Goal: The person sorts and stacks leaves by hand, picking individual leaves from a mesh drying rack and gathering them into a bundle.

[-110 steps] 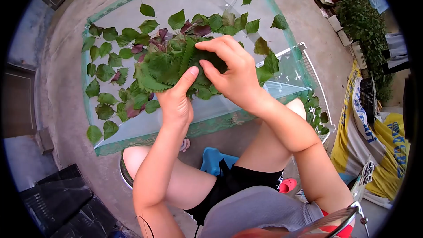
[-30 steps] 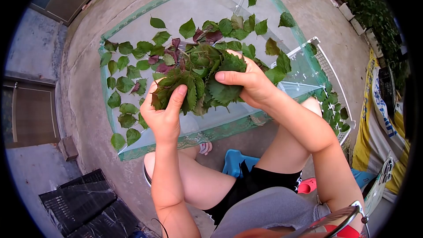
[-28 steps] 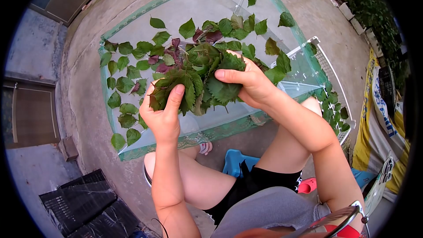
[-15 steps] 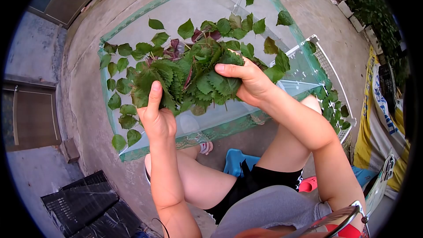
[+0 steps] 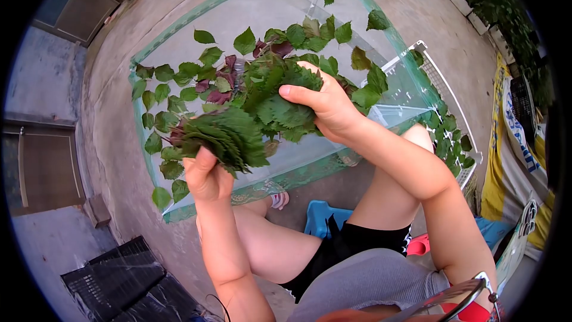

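My left hand (image 5: 208, 176) is closed on a thick stack of green serrated leaves (image 5: 223, 140), the thumb pressed on the stack's near side. Another bunch of leaves (image 5: 286, 104), which look like perilla, is gripped in my right hand (image 5: 328, 104), thumb on top and fingers mostly hidden beneath. The two bunches sit side by side, their edges close together. Below them spreads a pale mesh cover with a green lace border (image 5: 170, 21). Single green leaves (image 5: 244, 42) and some purple ones (image 5: 220, 96) lie scattered over the mesh.
At right a white plastic rack (image 5: 456, 104) holds more leaves. A blue plastic stool (image 5: 319, 217) is between my legs. Black crates (image 5: 116, 274) stand at lower left, a yellow and white sack (image 5: 500, 143) at far right. A wall with doors (image 5: 50, 167) is on the left.
My left hand has moved slightly down and tilted its leaves into a flatter stack, drawing it away from the right-hand bunch. My right hand has shifted a little left.
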Available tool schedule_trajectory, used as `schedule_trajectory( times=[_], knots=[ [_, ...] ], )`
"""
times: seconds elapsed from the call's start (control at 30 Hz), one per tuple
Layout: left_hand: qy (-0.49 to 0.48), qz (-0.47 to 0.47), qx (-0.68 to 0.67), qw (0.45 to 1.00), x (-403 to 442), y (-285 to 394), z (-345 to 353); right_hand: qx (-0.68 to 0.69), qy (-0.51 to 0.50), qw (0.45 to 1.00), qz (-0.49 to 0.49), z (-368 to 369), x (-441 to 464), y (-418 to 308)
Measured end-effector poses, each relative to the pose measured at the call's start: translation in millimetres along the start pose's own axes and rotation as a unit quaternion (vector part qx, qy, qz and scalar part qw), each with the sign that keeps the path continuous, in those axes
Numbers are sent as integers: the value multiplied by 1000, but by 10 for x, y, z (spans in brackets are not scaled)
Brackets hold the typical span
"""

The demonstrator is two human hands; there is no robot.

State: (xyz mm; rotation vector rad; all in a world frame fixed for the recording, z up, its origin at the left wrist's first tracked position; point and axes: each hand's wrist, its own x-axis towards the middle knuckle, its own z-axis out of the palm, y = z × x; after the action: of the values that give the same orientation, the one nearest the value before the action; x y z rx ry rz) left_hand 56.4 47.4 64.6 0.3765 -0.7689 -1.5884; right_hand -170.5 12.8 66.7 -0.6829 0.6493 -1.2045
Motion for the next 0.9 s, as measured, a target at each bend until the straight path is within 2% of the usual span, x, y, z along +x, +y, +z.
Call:
schedule_trajectory(
  times=[0.1, 0.17, 0.27, 0.33, 0.4, 0.53, 0.67, 0.73, 0.8, 0.87, 0.9],
  knots=[
    [42, -9, 38, 998, -2, -121, 301, 23, 9, 1000, 8, 16, 13, 46],
    [-3, -23, 242, 970, 19, -154, 280, 37, 17, 999, 14, 13, 16, 63],
    [34, -19, 223, 974, 38, -170, 345, 59, 14, 998, 22, 18, 11, 49],
    [46, 1, 206, 977, 71, -196, 404, 125, 68, 989, 28, 62, -1, 2],
    [125, -25, 137, 982, 66, -226, 494, 149, 75, 986, 9, 50, 43, 12],
    [120, -39, 117, 985, 22, -468, 555, 207, 61, 975, -50, 43, 139, 60],
    [108, -71, 97, 987, 14, -557, 593, 202, 63, 976, -41, 90, 105, 91],
    [111, -56, 104, 987, 47, -549, 534, 144, 53, 987, -42, 81, 66, 142],
    [138, -39, 148, 979, 81, -495, 436, 122, 43, 990, -52, 99, 11, 113],
    [145, -20, 168, 975, 123, -393, 429, 29, -10, 996, -88, 102, -21, 78],
    [142, 8, 228, 963, 136, -334, 421, 35, -17, 996, -77, 125, -29, 74]
  ],
)
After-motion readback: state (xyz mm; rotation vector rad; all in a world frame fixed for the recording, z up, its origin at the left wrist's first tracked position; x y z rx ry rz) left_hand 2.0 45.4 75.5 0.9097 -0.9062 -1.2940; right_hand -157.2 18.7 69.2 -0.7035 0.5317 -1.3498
